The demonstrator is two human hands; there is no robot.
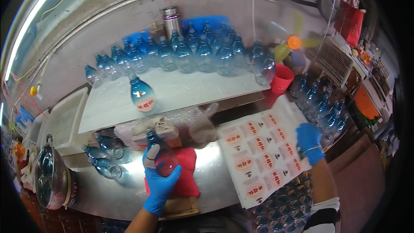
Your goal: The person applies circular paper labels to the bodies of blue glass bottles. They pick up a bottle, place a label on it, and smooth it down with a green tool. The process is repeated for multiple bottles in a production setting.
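My left hand (159, 185), in a blue glove with a pale thumb cover, grips a blue-to-clear glass bottle (166, 162) above a red cloth (188, 177). The bottle leans with its neck up and away. At the right, my blue-gloved right hand (310, 142), a band round its wrist, is closed at the right edge of a white sheet of labels (267, 157) with red and black print. Its fingertips are hard to make out. A labelled bottle (143, 97) stands on the white board. Two more bottles (103, 164) lie on the metal table to the left.
Many bottles line the back of the white board (185, 99). Bubble wrap (198, 125) lies before it. A glass pot of liquid (49, 177) sits on a heater at left, near a white tray (64, 121). A fan (294, 42) spins behind a red bucket (281, 80). More bottles (321, 103) stand right.
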